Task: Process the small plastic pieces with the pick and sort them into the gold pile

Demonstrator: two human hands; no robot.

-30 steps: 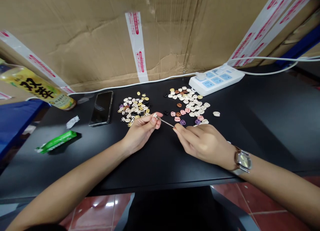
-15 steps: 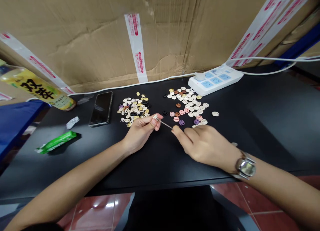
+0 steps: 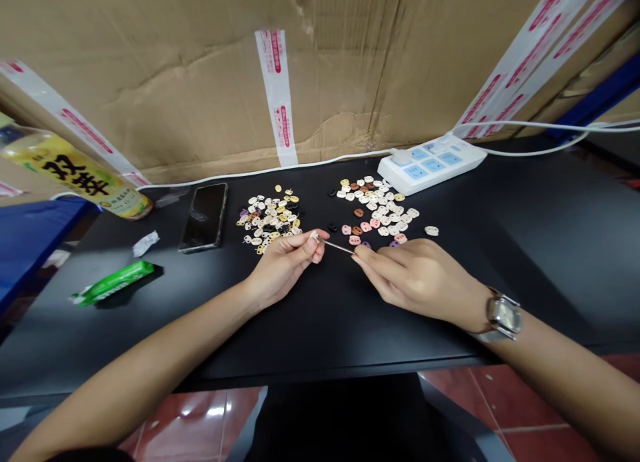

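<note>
Between thumb and forefinger, my left hand (image 3: 287, 262) pinches a small white piece (image 3: 315, 236), which looks like the oval two-holed pieces on the table. My right hand (image 3: 413, 272) is closed on a thin metal rod-shaped tool (image 3: 339, 247); its handle end is hidden in my fingers. The tool's tip meets the white piece, but I cannot tell whether it goes into a hole. Just beyond my left hand lies a pile of oval pieces (image 3: 270, 219), many with bits sticking out. A second group of two-holed pieces (image 3: 393, 212) is spread beyond my right hand.
A white power strip (image 3: 433, 162) with a cable stands at the back right. To the left are a phone (image 3: 203, 217), a crumpled white scrap (image 3: 145, 243), a green wrapper (image 3: 115, 282) and a yellow drink bottle (image 3: 80, 172). Cardboard (image 3: 200, 82) walls the black table's back edge.
My right hand has shifted slightly right and up, its wrist turning, so the tool lies flatter. My left hand still pinches the white piece, nearly in place.
</note>
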